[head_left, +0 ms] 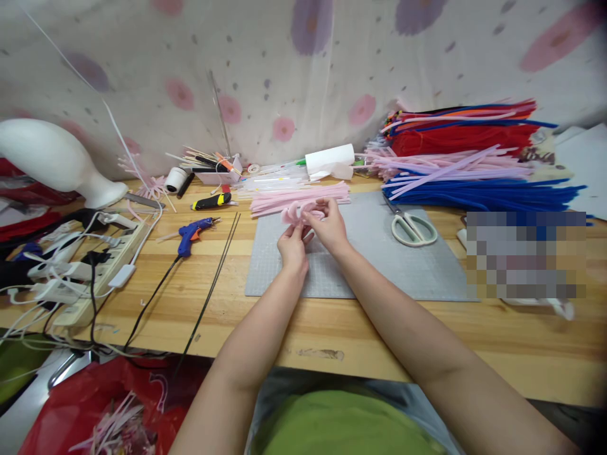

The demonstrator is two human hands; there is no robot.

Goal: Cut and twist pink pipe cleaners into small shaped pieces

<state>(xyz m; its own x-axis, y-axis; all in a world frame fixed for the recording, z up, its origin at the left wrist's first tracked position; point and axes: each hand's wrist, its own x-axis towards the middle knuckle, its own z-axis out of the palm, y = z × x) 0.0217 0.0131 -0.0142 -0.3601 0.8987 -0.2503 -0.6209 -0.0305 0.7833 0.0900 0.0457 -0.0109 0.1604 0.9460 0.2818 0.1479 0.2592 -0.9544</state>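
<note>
Both of my hands meet over a grey cutting mat [398,272], closed around a pink pipe-cleaner piece [290,213] bent into rounded loops. My left hand [294,248] pinches it from below. From the right, my right hand [328,224] grips its upper right side, and fingers cover part of it. Just behind the hands lies a bundle of pink pipe cleaners [270,203]. Scissors with pale green handles [412,229] rest on the mat to the right.
Left of the mat lie two thin dark rods [213,278], a blue glue gun [192,235], a yellow-black cutter [211,201] and a cabled power strip [114,265]. Blue pipe cleaners [488,194] are piled at back right. Below the table edge hangs a red bag [61,411].
</note>
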